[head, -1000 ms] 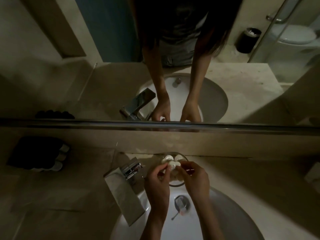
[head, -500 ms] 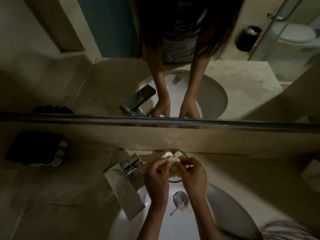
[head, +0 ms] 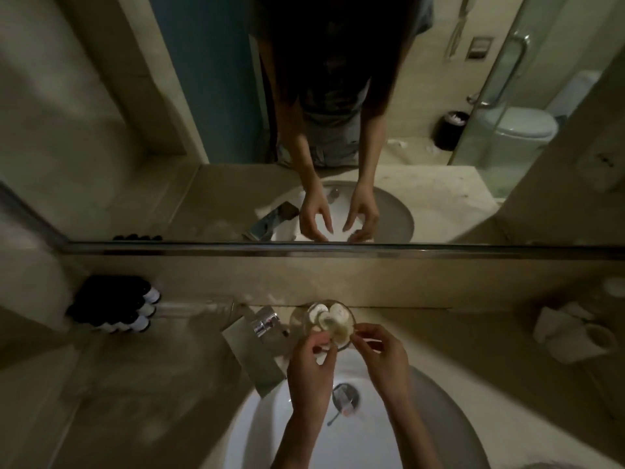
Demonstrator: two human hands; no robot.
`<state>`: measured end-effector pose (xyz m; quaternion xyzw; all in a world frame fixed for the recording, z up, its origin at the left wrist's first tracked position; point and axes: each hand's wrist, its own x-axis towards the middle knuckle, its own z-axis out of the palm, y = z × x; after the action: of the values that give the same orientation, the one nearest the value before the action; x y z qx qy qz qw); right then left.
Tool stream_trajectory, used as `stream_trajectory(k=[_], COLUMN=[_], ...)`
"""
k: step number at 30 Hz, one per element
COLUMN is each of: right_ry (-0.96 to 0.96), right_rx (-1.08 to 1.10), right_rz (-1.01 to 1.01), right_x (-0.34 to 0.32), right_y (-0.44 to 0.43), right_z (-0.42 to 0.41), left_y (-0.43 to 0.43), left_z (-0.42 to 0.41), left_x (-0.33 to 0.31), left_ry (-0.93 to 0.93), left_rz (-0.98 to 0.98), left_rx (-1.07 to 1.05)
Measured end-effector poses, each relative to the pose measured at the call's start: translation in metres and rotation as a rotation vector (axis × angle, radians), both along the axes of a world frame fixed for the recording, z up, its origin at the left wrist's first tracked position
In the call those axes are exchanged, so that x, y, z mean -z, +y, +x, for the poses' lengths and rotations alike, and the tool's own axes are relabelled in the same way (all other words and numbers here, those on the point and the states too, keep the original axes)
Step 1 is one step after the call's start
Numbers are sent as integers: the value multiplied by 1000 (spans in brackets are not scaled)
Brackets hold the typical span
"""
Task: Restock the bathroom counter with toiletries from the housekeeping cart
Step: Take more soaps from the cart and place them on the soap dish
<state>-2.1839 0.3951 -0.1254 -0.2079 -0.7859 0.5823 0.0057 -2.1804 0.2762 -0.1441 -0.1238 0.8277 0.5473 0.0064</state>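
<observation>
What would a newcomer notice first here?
The left hand and right hand meet at a small glass dish of pale round pieces on the counter, just behind the white basin. Whether either hand pinches a piece is unclear. Above, the mirror repeats the scene, and dark bottles with white caps cluster at far left.

Sink-side tally, ones and twos with a trio on the left!

Two bare hands here, left hand (head: pixel 311 363) and right hand (head: pixel 384 352), and one clear round glass bowl (head: pixel 299 321). The pale round toiletry pieces (head: pixel 338 313) inside overlap: three at least, no firm count. Three white caps show on the dark bottles (head: pixel 111 306). One square chrome tap (head: pixel 267 323), one white oval basin (head: pixel 257 421), one metal drain plug (head: pixel 345 396).
</observation>
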Motion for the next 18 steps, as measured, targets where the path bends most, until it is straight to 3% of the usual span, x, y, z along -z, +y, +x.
stream_trajectory(k=[11, 18], right_ry=[164, 224], right_rx=[-89, -118], right_rz=[0, 50], right_x=[-78, -97], right_y=[12, 12], right_z=[118, 172], left_y=[-27, -41], left_z=[97, 155], left_x=[-82, -93], left_ry=[196, 212], left_rz=[-93, -125], left_rx=[149, 179])
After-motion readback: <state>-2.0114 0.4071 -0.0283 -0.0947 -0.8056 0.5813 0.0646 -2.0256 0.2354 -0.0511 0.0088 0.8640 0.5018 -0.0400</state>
